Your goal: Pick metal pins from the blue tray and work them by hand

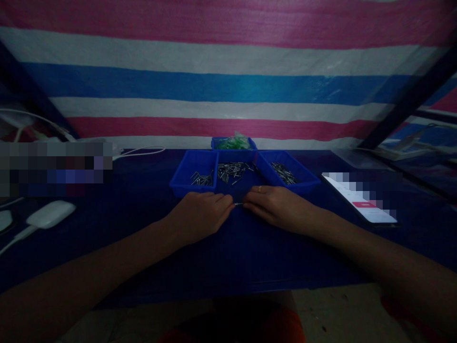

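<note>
My left hand point(202, 214) and my right hand point(271, 202) meet over the middle of the table, fingertips pinched. Between them runs a thin, shiny metal pin-like piece point(238, 204), each end in one hand. Its exact kind is too small to make out. Just beyond, a heap of similar slim metal pieces point(232, 170) lies on the table. More of them sit in the left blue bin point(193, 164) and in the right blue bin point(303, 174). A ring shows on a right-hand finger.
Behind the heap, a small blue bin point(233, 155) holds green items in clear plastic. At right lies a lit phone point(367, 205); at left, a white charger-like device point(52, 214) with a cable. A striped sheet point(228, 88) hangs behind the dark blue table point(232, 262).
</note>
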Demonstrator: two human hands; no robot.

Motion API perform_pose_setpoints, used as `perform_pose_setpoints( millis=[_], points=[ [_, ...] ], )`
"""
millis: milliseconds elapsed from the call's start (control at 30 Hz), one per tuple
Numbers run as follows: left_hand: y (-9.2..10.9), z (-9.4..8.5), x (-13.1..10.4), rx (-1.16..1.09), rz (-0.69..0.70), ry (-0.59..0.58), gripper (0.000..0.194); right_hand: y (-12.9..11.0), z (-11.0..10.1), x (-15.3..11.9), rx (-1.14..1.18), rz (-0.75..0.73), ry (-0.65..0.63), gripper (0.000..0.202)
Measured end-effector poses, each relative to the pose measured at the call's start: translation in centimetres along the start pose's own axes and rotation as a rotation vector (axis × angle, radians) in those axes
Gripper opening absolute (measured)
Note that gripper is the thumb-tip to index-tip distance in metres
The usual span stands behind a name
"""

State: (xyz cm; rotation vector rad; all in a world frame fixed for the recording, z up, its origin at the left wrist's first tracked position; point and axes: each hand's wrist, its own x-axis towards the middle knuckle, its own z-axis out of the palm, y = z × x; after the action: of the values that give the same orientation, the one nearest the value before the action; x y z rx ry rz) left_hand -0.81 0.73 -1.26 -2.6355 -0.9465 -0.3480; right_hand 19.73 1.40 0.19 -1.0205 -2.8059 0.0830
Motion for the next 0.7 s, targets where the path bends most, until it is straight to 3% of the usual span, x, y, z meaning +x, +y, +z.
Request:
perform_pose_setpoints(
  millis=[700],
  points=[
    [-0.09, -0.38, 0.05, -0.042, -0.023, -0.056, 0.008, -0.25, -0.35, -0.05, -0.007, 0.017, 0.018, 0.015]
  ],
)
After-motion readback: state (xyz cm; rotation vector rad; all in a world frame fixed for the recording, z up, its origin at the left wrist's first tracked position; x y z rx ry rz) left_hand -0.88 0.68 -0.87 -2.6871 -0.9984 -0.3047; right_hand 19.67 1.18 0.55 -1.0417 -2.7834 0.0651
